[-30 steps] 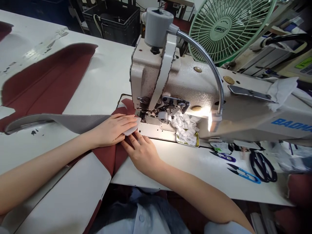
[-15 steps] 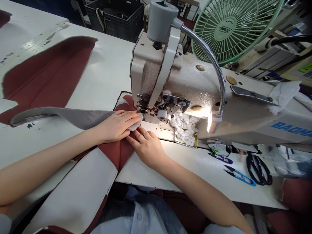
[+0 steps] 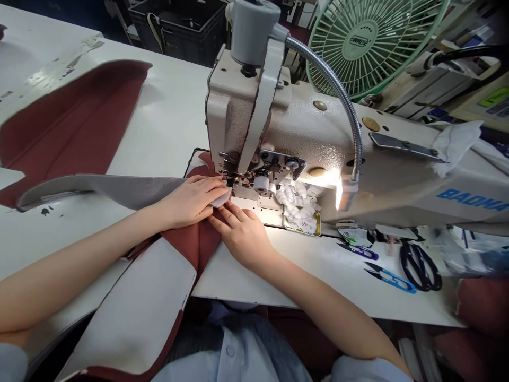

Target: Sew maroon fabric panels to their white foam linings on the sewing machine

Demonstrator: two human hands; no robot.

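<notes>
A cream sewing machine point(image 3: 278, 132) stands at the table's middle. Dark red fabric point(image 3: 191, 241) with a white backing point(image 3: 139, 302) runs under its needle. My left hand point(image 3: 186, 201) lies flat on the fabric, fingers stretched toward the presser foot and resting on a small white curved piece point(image 3: 221, 198). My right hand point(image 3: 242, 233) lies flat just to the right of it, fingers spread and pressing the red fabric's edge near the needle plate. A grey strip point(image 3: 119, 187) of the same work trails off to the left.
More red fabric point(image 3: 67, 122) lies at the far left of the white table point(image 3: 167, 116). A small tin of white bits point(image 3: 304, 215) sits under the lamp. Blue snips point(image 3: 392, 278) and black scissors point(image 3: 421, 262) lie to the right. A green fan point(image 3: 369, 42) stands behind.
Both hands have slid slightly forward toward the needle with the fabric. The view has shifted a little; the hands' poses are the same.
</notes>
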